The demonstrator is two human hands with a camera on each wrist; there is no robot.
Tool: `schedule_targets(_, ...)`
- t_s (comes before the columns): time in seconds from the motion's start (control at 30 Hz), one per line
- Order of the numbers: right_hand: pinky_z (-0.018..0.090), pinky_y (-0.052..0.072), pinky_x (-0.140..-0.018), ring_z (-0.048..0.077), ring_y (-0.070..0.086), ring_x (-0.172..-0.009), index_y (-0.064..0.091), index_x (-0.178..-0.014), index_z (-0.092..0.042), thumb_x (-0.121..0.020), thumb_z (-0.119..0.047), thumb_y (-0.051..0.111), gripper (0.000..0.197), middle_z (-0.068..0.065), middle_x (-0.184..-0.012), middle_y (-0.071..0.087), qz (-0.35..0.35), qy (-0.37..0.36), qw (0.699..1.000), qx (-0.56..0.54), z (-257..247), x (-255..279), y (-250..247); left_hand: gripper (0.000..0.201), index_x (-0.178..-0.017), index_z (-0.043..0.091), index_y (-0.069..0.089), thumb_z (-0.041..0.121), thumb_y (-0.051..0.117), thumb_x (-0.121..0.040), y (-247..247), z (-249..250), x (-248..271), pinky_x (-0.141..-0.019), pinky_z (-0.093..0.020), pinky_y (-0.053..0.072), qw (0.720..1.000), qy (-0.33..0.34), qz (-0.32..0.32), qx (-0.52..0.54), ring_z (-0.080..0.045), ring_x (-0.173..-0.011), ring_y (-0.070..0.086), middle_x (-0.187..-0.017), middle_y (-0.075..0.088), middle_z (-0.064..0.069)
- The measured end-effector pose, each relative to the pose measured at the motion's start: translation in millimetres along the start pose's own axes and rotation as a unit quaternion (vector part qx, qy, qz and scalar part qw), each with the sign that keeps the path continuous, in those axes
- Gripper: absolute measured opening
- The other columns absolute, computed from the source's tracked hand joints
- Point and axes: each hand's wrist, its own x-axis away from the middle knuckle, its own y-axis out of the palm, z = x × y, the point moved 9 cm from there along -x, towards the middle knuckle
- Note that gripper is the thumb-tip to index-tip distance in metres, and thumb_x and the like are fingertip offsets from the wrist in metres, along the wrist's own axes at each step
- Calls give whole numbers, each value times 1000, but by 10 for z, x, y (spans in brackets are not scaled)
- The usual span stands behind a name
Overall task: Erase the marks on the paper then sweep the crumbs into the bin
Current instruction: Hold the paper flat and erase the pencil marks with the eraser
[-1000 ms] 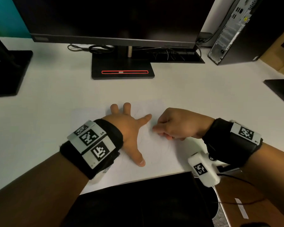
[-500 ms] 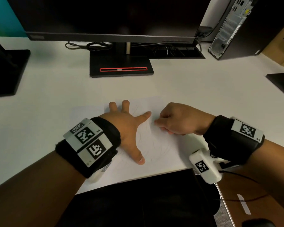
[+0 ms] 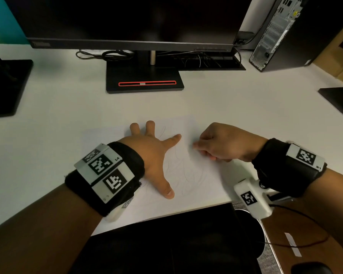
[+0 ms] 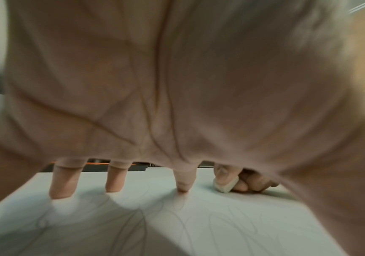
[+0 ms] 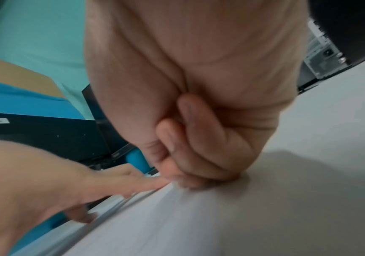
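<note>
The left hand (image 3: 147,153) presses flat with spread fingers on the paper (image 3: 188,175) near the tabletop's (image 3: 67,119) front edge; the right hand (image 3: 222,143) pinches a white eraser (image 4: 224,186) against the sheet.

Ahead of me a dark monitor (image 3: 131,18) stood on its black base (image 3: 145,80) (red-outlined slot in front), tangled cables (image 3: 105,55) behind it, and a computer tower (image 3: 275,34) far right on my white desk (image 3: 57,119).
</note>
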Motion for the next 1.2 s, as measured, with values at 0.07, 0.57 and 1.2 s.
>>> schedule_targets(0.07,22,37,-41,19,44,-45,66,-73,1,-100,-29,59,41,5,-57,57,-48,-14,999,4,-42,47,141,143,-146,59,-23,80,81,-51,-6,0,7,-108,-58,41,1000,-1,0,1,-44,-140,3,-152,-5,-7)
schedule_targets(0.57,22,39,-41,18,48,-46,68,-73,-1,-99,-31,59,41,1,-56,59,-9,-4,1000,7,53,62,34,144,-147,59,-22,81,81,-49,-10,-2,12,-107,-59,41,1000,-5,4,1,-44,-141,4,-153,-7,-7)
schedule_targets(1.2,22,35,-41,15,41,-40,66,-75,0,-100,-32,61,41,6,-58,56,-87,-17,996,7,87,189,192,144,-147,60,-22,79,83,-50,-2,-6,9,-107,-60,40,1000,-6,-1,7,-44,-141,2,-154,-10,-5)
